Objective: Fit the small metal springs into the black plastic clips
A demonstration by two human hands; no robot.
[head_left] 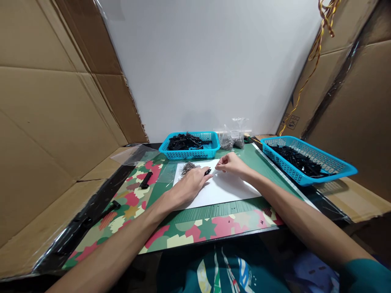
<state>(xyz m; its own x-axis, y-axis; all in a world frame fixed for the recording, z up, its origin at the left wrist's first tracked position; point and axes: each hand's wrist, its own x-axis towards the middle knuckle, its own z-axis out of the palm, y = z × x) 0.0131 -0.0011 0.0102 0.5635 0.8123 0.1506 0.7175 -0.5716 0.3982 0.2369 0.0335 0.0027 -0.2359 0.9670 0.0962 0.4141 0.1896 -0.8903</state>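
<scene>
My left hand (191,185) is closed around a small black plastic part (208,171), whose end sticks out past the fingertips above a white sheet (222,189). Just to its right, my right hand (230,163) pinches something thin and light-coloured, too small to name. The two hands are close but apart. Beside my left hand, a heap of small metal pieces (187,167) lies on the sheet, partly hidden by the hand.
A blue basket (189,154) of black parts stands behind the sheet, another blue basket (305,179) at right. Bags of metal pieces (233,141) sit at the back. Black parts (146,180) lie at left on the patterned mat (214,232). Cardboard walls (61,81) flank the table.
</scene>
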